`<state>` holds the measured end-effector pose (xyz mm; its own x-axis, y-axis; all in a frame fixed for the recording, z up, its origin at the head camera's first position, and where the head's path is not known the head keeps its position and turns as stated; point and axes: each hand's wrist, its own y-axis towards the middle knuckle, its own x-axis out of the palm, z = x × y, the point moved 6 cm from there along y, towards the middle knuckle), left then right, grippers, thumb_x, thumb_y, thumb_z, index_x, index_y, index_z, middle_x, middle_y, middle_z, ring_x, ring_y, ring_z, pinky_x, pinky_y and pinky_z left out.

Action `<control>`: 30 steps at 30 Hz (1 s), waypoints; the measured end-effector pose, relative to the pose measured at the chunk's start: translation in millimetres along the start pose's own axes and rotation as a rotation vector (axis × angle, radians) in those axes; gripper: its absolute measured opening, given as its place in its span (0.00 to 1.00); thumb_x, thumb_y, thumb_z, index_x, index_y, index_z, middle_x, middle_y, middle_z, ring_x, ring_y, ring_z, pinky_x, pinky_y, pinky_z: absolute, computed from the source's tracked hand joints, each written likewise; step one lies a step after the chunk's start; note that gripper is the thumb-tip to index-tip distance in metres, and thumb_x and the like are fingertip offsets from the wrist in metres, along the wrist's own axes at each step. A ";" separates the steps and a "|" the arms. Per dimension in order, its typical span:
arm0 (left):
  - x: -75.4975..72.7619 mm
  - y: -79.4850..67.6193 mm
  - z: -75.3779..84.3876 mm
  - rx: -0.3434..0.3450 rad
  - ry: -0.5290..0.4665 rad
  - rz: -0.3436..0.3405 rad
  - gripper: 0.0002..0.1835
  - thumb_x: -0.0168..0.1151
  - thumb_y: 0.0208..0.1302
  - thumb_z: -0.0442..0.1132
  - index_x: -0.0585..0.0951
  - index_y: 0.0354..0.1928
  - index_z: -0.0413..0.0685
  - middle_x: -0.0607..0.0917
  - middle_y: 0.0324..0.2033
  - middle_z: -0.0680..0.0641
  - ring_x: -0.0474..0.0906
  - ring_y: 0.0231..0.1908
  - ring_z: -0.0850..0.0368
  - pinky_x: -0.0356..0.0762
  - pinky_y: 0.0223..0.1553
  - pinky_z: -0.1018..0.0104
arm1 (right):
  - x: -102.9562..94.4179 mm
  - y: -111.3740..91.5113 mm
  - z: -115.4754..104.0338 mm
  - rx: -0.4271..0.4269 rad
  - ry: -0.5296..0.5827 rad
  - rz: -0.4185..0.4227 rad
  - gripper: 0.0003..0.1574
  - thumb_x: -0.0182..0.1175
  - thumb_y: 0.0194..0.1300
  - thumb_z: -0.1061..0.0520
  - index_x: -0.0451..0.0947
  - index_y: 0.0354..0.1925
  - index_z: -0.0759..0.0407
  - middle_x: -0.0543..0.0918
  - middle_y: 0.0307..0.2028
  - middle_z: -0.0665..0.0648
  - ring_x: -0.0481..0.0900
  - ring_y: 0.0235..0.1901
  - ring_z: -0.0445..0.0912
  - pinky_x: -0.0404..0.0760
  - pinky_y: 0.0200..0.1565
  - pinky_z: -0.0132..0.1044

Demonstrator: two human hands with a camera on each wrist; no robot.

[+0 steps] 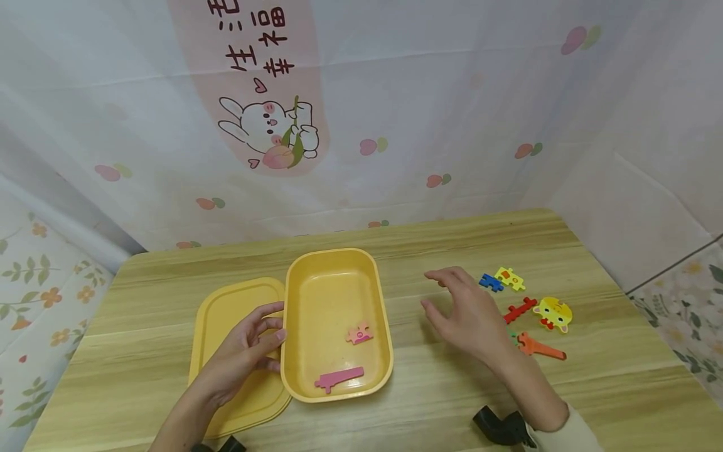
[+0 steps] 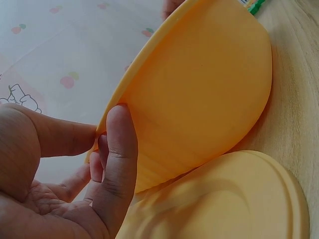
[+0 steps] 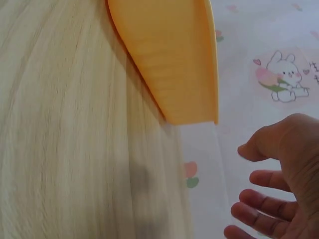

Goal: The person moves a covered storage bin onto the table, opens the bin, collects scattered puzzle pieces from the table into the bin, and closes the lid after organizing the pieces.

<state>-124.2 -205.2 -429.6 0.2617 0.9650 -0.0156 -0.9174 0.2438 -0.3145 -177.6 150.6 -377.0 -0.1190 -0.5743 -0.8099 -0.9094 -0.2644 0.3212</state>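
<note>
In the head view, the left hand (image 1: 243, 351) grips a yellow box (image 1: 324, 304) by its left rim, digits clamped on the edge. Inside, a pink strip (image 1: 339, 378) lies at the near end and a peach piece (image 1: 357, 336) farther back, toward the right wall. A yellow lid (image 1: 217, 326) lies just left of the box. The right hand (image 1: 465, 314) hovers to the right, fingers and thumb apart, holding nothing (a blue piece (image 1: 491, 282), a red strip (image 1: 519, 310) and an orange strip (image 1: 545, 348) lie beyond it, farther right).

In the left wrist view, fingertips touch the box's rim and outer wall.

In the right wrist view, thumb and fingers stand apart, clear of the box.
</note>
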 end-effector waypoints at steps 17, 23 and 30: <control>-1.1 0.7 -0.1 -0.006 -0.001 0.001 0.37 0.61 0.78 0.40 0.56 0.81 0.43 0.71 0.53 0.47 0.77 0.44 0.61 0.90 0.36 0.62 | -14.0 1.6 26.9 0.099 -0.096 -0.020 0.23 0.70 0.68 0.57 0.83 0.58 0.66 0.84 0.54 0.69 0.87 0.42 0.60 0.87 0.37 0.54; -0.6 0.4 -0.6 -0.004 -0.001 -0.001 0.36 0.60 0.79 0.40 0.56 0.81 0.43 0.71 0.53 0.47 0.78 0.44 0.61 0.91 0.36 0.62 | -14.8 0.5 36.4 0.150 -0.167 -0.071 0.25 0.68 0.69 0.54 0.82 0.60 0.66 0.83 0.54 0.72 0.84 0.32 0.56 0.80 0.26 0.45; -0.7 0.6 -0.9 -0.003 -0.005 -0.007 0.37 0.60 0.79 0.40 0.56 0.81 0.43 0.71 0.54 0.46 0.78 0.45 0.60 0.91 0.36 0.62 | -12.9 -2.4 49.3 0.200 -0.204 -0.114 0.27 0.65 0.72 0.54 0.80 0.62 0.70 0.81 0.55 0.77 0.86 0.40 0.65 0.86 0.33 0.56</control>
<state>-124.6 -205.8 -430.6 0.2664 0.9638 -0.0091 -0.9149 0.2498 -0.3170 -193.4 196.9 -391.4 -0.0705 -0.3766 -0.9237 -0.9796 -0.1486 0.1354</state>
